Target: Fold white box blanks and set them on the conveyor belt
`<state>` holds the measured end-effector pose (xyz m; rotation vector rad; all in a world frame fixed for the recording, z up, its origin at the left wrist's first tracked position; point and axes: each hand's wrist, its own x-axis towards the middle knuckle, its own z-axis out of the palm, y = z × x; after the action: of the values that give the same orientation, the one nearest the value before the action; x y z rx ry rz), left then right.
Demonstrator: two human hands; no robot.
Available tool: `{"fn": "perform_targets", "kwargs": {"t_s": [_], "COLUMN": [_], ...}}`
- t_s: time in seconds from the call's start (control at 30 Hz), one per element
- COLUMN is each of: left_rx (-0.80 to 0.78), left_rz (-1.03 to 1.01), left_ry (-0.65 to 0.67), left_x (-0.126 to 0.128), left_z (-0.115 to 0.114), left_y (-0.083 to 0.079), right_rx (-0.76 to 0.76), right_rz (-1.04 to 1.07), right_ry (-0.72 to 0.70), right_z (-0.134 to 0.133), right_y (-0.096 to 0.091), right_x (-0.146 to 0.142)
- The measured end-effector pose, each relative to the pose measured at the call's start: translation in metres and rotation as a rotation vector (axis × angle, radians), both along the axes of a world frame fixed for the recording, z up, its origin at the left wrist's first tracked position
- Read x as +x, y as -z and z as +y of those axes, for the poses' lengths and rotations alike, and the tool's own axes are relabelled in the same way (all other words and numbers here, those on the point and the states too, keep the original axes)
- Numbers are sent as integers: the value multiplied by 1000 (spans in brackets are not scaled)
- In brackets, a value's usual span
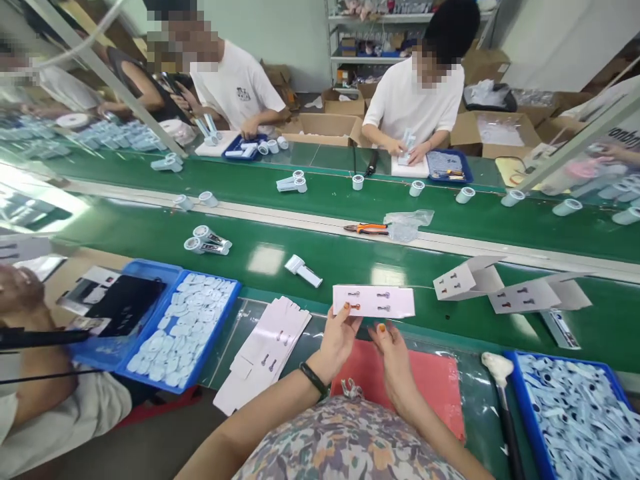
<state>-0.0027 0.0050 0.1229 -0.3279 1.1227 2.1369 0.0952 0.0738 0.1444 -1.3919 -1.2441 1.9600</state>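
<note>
My left hand (337, 337) pinches the lower left edge of a folded white cardboard box (374, 301) printed with small hair-dryer icons, holding it above the green belt's near edge. My right hand (393, 353) sits just below the box with its fingers half curled and its fingertips close to the underside; whether they touch is unclear. Beneath both hands lies a red mat (430, 383). A stack of flat white box blanks (265, 350) lies to the left of my left hand.
Two folded boxes (467, 278) (530, 295) lie on the green conveyor (280, 257) to the right. Blue trays of pale blue parts stand at the left (175, 330) and right (575, 413). Orange pliers (367, 229), white cylinders and workers opposite.
</note>
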Motion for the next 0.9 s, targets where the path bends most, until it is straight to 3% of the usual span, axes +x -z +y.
{"fn": "perform_targets", "kwargs": {"t_s": [0.1,0.2,0.33,0.43,0.5,0.6,0.8,0.9], "left_rx": [-66,-236,-692,-1061,-1235,-1381,-1484,-1512], "left_rz": [20,120,406,575,633,691,791,819], "left_ry": [161,299,299,298,359,500,716,760], "left_x": [8,0,-36,-55,-58,-55,-63,-63], "left_z": [3,-17,-92,-160,-193,-219,-236,-237], "left_y": [2,5,11,19,26,38,41,38], "right_rx": [115,240,624,708,708,706,622,555], "right_rz": [68,56,-302,-486,-480,-492,-558,-553], "right_ry": [13,37,16,-33,-64,-104,-147,-272], "right_z": [20,61,125,153,157,153,131,101], "right_y": [1,6,27,46,55,63,67,68], "right_x": [-19,-34,-39,-36,-33,-26,1,-2]}}
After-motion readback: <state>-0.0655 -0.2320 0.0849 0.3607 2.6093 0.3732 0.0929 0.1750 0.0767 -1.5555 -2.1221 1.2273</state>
